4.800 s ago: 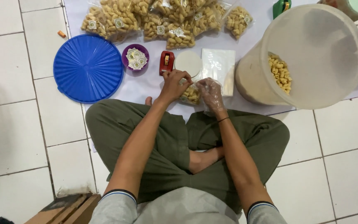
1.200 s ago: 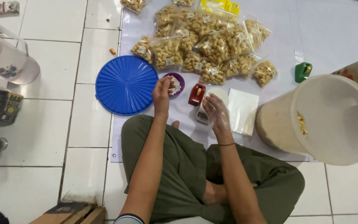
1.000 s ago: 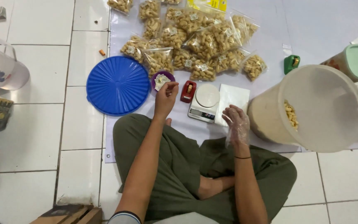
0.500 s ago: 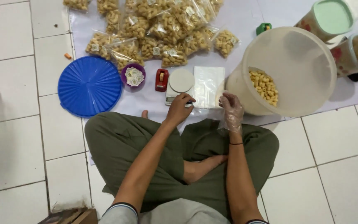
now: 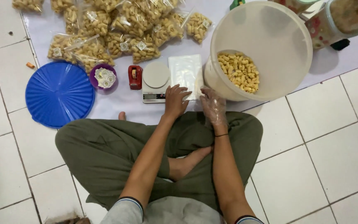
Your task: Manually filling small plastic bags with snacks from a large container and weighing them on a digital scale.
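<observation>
Head view, looking straight down at a person sitting cross-legged on a white tiled floor, with a pale mat spread in front of the knees.

From the left: a round blue lid (image 5: pixel 59 93) lies flat, half on the tiles. Just beside it sits a small purple bowl (image 5: pixel 103 76) of folded white paper tags, then a small red tape dispenser (image 5: pixel 135 77), then a white kitchen scale (image 5: pixel 156 81) with nothing on its plate. Behind these, a heap of sealed clear snack bags (image 5: pixel 117 31) covers the back of the mat.

The left hand (image 5: pixel 175 101), bare, has come across from the purple bowl, where it was a second ago, and now rests with loosely spread fingers at the near edge of a stack of empty clear bags (image 5: pixel 186 72), right next to the scale. It grips nothing that I can see.

The right hand (image 5: pixel 214 107), in a thin clear glove, has moved forward beside it. It hangs open and empty, just short of the big cream bucket (image 5: pixel 286 39), which holds a small layer of yellow snacks (image 5: pixel 239 71).

Both hands have gathered at the empty bags.
</observation>
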